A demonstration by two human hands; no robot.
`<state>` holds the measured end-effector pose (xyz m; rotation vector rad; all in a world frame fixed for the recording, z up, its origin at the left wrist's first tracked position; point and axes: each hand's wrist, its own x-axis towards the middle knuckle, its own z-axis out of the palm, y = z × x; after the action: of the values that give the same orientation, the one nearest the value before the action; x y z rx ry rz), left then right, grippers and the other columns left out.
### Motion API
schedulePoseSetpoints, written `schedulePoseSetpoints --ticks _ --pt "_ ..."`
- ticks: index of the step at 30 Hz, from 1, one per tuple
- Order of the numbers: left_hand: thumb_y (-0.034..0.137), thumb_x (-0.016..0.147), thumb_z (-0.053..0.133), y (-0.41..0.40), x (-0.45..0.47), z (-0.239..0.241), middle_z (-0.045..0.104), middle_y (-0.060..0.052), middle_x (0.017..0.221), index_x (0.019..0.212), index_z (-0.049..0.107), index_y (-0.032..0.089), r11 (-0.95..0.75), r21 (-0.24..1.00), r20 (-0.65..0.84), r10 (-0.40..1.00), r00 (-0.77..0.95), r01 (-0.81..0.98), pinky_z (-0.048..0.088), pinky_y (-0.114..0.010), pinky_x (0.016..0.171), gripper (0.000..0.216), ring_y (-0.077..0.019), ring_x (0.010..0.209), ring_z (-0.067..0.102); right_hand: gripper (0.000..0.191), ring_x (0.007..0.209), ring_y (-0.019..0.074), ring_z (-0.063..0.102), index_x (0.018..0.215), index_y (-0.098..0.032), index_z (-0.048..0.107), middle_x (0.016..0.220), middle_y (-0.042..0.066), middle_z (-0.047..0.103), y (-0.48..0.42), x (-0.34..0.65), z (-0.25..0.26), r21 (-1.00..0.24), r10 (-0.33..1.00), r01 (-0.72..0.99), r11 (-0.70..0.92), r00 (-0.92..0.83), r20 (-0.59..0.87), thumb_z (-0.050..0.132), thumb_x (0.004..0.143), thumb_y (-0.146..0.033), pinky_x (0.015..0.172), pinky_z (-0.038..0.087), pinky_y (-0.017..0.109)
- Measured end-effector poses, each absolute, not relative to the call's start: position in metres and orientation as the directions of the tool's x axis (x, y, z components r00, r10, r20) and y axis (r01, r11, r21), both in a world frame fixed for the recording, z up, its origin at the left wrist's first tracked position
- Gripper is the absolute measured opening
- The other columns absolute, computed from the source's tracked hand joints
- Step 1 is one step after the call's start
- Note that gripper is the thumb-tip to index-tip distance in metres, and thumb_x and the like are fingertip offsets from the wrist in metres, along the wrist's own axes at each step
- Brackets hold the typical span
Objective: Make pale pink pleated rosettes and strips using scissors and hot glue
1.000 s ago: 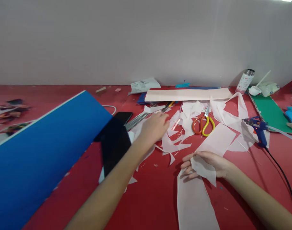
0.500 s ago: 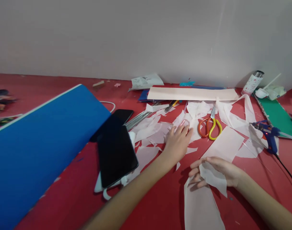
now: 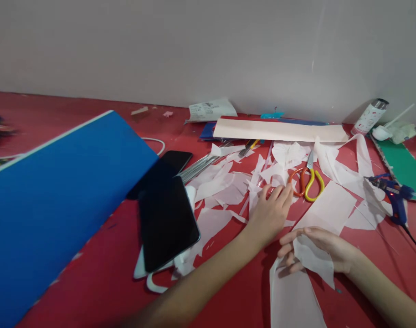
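Note:
My left hand [image 3: 271,210] lies palm down on white paper scraps [image 3: 224,184] on the red table [image 3: 101,273], fingers stretched toward the orange and yellow scissors [image 3: 307,181], just short of their handles. My right hand [image 3: 319,249] sits lower right, its fingers closed on a white paper piece [image 3: 313,257] that runs down into a long strip [image 3: 293,296].
A large blue sheet [image 3: 53,200] curls up at the left. Two dark phones [image 3: 166,218] lie beside it, with metal rods [image 3: 199,166] behind. A long beige strip [image 3: 279,131] lies at the back. A blue glue gun [image 3: 394,198], a green sheet [image 3: 401,166] and a can [image 3: 368,117] are at the right.
My left hand has swept from the metal rods rightward across the scraps to just beside the scissors. My right hand has kept its hold on the paper piece. The view has shifted slightly.

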<state>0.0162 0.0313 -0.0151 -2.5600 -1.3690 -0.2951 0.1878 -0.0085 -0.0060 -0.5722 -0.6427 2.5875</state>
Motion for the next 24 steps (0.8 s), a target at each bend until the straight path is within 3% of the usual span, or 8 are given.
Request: schedulePoseSetpoints --ticks 7,11,16,21,24 --pt "0.014 0.089 0.035 0.029 0.015 -0.019 0.051 -0.016 0.133 0.128 0.046 0.007 -0.562 -0.109 0.336 0.756 0.562 0.82 0.039 -0.04 0.097 0.041 -0.025 0.119 0.048 0.042 0.091 0.0219 0.063 0.109 -0.009 0.063 0.105 0.016 0.066 -0.008 0.187 -0.004 -0.518 0.478 -0.294 -0.804 -0.836 -0.269 0.055 0.084 -0.042 0.095 0.04 0.049" --pt "0.009 0.089 0.036 0.024 0.018 -0.017 0.06 -0.014 0.117 0.117 0.052 0.01 -0.589 -0.146 0.419 0.691 0.589 0.795 0.047 -0.032 0.076 0.032 -0.0195 0.09 0.06 0.043 0.091 0.022 0.063 0.11 -0.008 0.063 0.105 0.017 0.066 -0.008 0.189 -0.004 -0.54 0.48 -0.274 -0.796 -0.829 -0.286 0.054 0.084 -0.042 0.093 0.042 0.046" --pt "0.007 0.088 0.037 0.02 0.019 -0.014 0.061 -0.005 0.085 0.094 0.057 0.013 -0.617 -0.115 0.455 0.664 0.594 0.778 0.044 -0.026 0.058 0.022 -0.0151 0.069 0.057 0.043 0.09 0.0221 0.064 0.108 -0.009 0.064 0.103 0.016 0.067 -0.009 0.189 -0.002 -0.53 0.481 -0.267 -0.805 -0.816 -0.32 0.056 0.083 -0.043 0.093 0.042 0.046" --pt "0.005 0.088 0.031 0.022 0.002 0.005 0.06 -0.007 0.085 0.094 0.058 0.014 -0.57 -0.045 0.448 0.723 0.526 0.821 0.047 -0.027 0.064 0.029 -0.0158 0.074 0.057 0.041 0.092 0.0224 0.064 0.107 -0.01 0.064 0.103 0.015 0.067 -0.01 0.188 -0.001 -0.518 0.47 -0.263 -0.814 -0.823 -0.32 0.057 0.083 -0.043 0.091 0.043 0.044" --pt "0.001 0.084 0.031 0.027 -0.02 0.022 0.06 -0.01 0.098 0.104 0.057 0.012 -0.441 0.074 0.391 0.838 0.381 0.895 0.048 -0.03 0.078 0.035 -0.0192 0.093 0.057 0.041 0.093 0.0222 0.063 0.106 -0.011 0.064 0.103 0.014 0.067 -0.009 0.187 0.0 -0.516 0.456 -0.253 -0.818 -0.833 -0.314 0.057 0.083 -0.044 0.089 0.044 0.041"
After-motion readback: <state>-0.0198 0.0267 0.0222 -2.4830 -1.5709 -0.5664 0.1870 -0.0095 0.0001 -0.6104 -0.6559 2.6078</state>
